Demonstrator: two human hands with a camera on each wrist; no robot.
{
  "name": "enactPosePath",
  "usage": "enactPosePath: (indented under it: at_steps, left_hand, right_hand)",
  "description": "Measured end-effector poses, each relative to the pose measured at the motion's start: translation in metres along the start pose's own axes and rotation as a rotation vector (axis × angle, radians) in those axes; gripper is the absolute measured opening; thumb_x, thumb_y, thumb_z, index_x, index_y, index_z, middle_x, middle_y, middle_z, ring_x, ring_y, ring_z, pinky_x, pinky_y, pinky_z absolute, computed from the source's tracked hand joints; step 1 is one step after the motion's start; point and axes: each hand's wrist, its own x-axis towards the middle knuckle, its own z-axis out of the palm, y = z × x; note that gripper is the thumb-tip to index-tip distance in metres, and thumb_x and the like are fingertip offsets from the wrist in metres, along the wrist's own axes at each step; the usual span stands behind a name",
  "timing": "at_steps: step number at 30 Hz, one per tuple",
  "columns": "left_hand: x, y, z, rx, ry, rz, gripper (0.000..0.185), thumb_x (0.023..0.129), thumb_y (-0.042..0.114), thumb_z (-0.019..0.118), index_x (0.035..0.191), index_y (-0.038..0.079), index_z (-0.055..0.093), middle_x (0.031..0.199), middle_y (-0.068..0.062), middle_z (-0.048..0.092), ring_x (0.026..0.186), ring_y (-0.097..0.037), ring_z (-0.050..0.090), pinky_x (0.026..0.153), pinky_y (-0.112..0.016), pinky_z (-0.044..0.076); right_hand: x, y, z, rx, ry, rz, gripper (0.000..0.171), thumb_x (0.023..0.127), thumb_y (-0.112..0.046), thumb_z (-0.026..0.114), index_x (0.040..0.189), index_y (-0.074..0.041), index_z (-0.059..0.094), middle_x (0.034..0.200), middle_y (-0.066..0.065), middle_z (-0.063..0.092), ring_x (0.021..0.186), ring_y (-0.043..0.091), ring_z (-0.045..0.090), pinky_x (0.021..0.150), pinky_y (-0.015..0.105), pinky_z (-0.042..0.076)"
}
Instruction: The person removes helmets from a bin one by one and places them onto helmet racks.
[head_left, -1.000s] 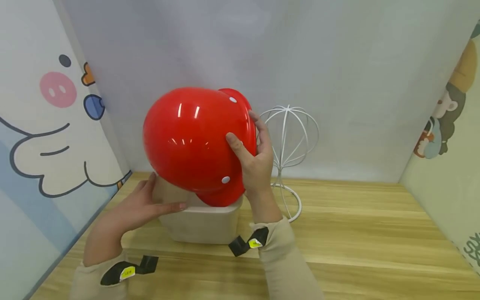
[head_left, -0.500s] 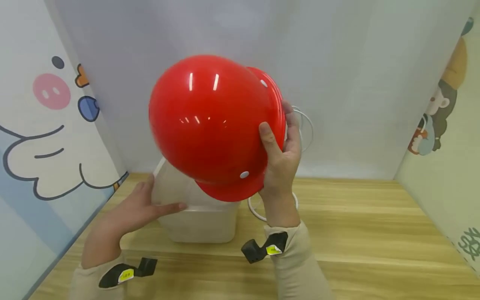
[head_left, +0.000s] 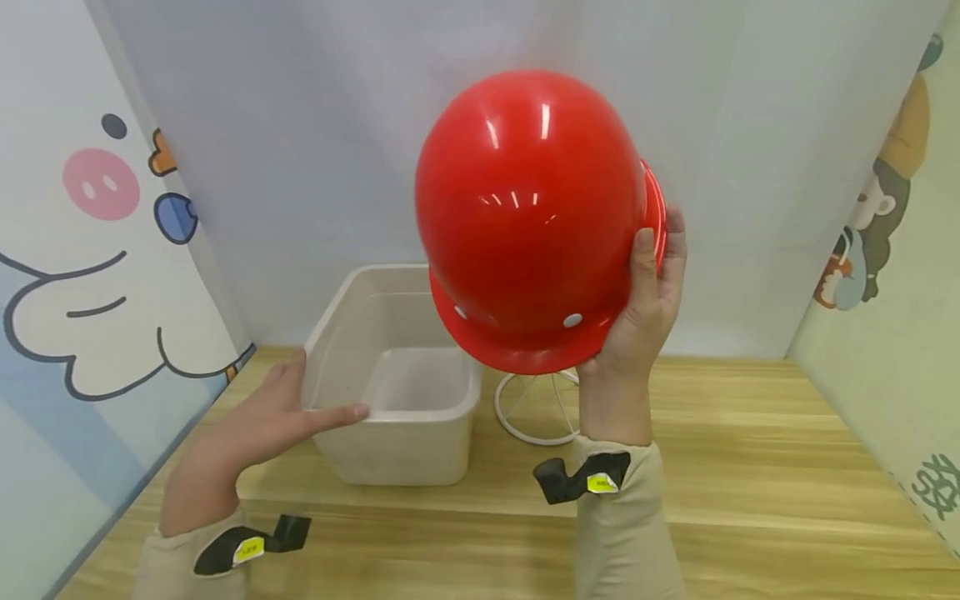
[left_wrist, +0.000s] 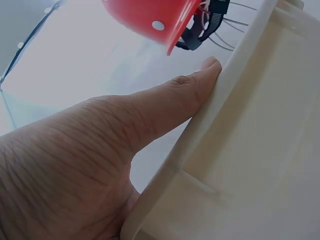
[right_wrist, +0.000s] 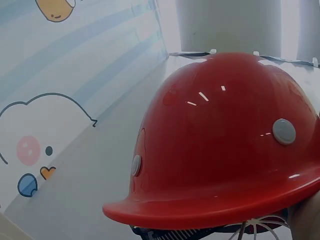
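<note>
We hold the red helmet (head_left: 528, 217) clamped in our right hand (head_left: 645, 317) above the wire stand (head_left: 536, 408), not yet seated, left hand (head_left: 262, 425) flat against the tub (head_left: 397, 450).

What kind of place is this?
Probably a small staged booth, not a work site: cartoon panels on both sides, a plain backdrop, and a wooden table with just a bin and a wire stand.
</note>
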Motion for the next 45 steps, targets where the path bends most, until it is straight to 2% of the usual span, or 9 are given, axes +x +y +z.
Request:
enactPosePath:
  at_steps: [7,11,15,18,20,25,29,34,45]
  left_hand:
    - [-0.001,0.002,0.000,-0.010,0.000,0.032,0.096,0.080,0.054,0.073,0.151,0.021,0.017,0.124,-0.008,0.056,0.111,-0.028,0.057,0.088,-0.045,0.051]
    - [-0.001,0.003,0.000,-0.003,-0.002,0.029,0.097,0.079,0.054,0.073,0.151,0.021,0.017,0.126,-0.008,0.055,0.113,-0.027,0.057,0.089,-0.046,0.051]
    - [-0.001,0.001,0.000,0.022,0.002,0.022,0.098,0.079,0.057,0.072,0.151,0.020,0.017,0.127,-0.008,0.055,0.114,-0.027,0.056,0.090,-0.047,0.050]
    - [0.000,-0.001,0.000,0.034,0.007,0.018,0.098,0.079,0.058,0.072,0.151,0.019,0.018,0.126,-0.007,0.055,0.114,-0.028,0.056,0.091,-0.047,0.049]
    - [-0.001,0.000,0.000,0.035,0.009,0.016,0.098,0.079,0.058,0.071,0.151,0.018,0.019,0.126,-0.007,0.055,0.113,-0.028,0.056,0.091,-0.047,0.049]
    - [-0.002,0.002,-0.001,0.037,0.014,0.016,0.097,0.080,0.057,0.071,0.150,0.016,0.019,0.125,-0.009,0.055,0.112,-0.028,0.056,0.090,-0.046,0.049]
    - [-0.001,0.000,0.000,-0.012,0.008,0.051,0.091,0.081,0.052,0.073,0.149,0.024,0.020,0.125,-0.004,0.055,0.111,-0.025,0.056,0.087,-0.043,0.050]
    - [0.001,-0.001,0.001,-0.059,-0.002,0.076,0.088,0.081,0.048,0.074,0.148,0.033,0.020,0.128,0.000,0.053,0.113,-0.024,0.054,0.086,-0.042,0.052]
    - [0.001,0.000,0.002,-0.058,-0.009,0.063,0.089,0.081,0.049,0.074,0.149,0.033,0.018,0.130,-0.001,0.052,0.114,-0.026,0.054,0.086,-0.044,0.053]
  right_hand:
    - [0.009,-0.003,-0.019,0.090,0.041,0.032,0.034,0.099,-0.012,0.052,0.131,-0.014,0.045,0.133,0.011,0.054,0.126,0.029,0.052,0.100,0.041,0.051]
    - [0.018,-0.004,-0.041,0.091,0.150,0.113,0.033,0.096,-0.013,0.057,0.127,-0.016,0.048,0.128,0.009,0.058,0.123,0.027,0.054,0.100,0.040,0.051]
    - [0.026,-0.006,-0.067,0.089,0.291,0.325,0.024,0.092,-0.016,0.065,0.114,-0.014,0.058,0.108,0.003,0.067,0.106,0.020,0.061,0.091,0.033,0.053]
    - [0.027,-0.006,-0.082,0.092,0.318,0.504,0.023,0.091,-0.021,0.066,0.112,-0.013,0.064,0.103,0.000,0.069,0.098,0.018,0.063,0.086,0.030,0.054]
    - [0.027,-0.003,-0.089,0.108,0.292,0.574,0.026,0.093,-0.024,0.064,0.116,-0.012,0.065,0.105,0.000,0.070,0.098,0.017,0.064,0.085,0.030,0.055]
    - [0.026,0.003,-0.095,0.053,0.260,0.533,0.021,0.093,-0.026,0.064,0.110,-0.015,0.064,0.108,0.000,0.069,0.102,0.017,0.063,0.085,0.031,0.056]
    - [0.024,0.002,-0.093,0.013,0.246,0.508,0.020,0.092,-0.027,0.065,0.109,-0.017,0.064,0.111,-0.002,0.067,0.105,0.017,0.061,0.087,0.032,0.055]
    - [0.023,-0.001,-0.090,0.036,0.233,0.491,0.017,0.096,-0.024,0.056,0.109,-0.014,0.062,0.106,-0.001,0.067,0.102,0.017,0.061,0.088,0.032,0.054]
    - [0.024,-0.003,-0.097,0.051,0.261,0.457,0.027,0.098,-0.024,0.047,0.113,-0.009,0.064,0.104,0.003,0.071,0.096,0.020,0.064,0.085,0.033,0.055]
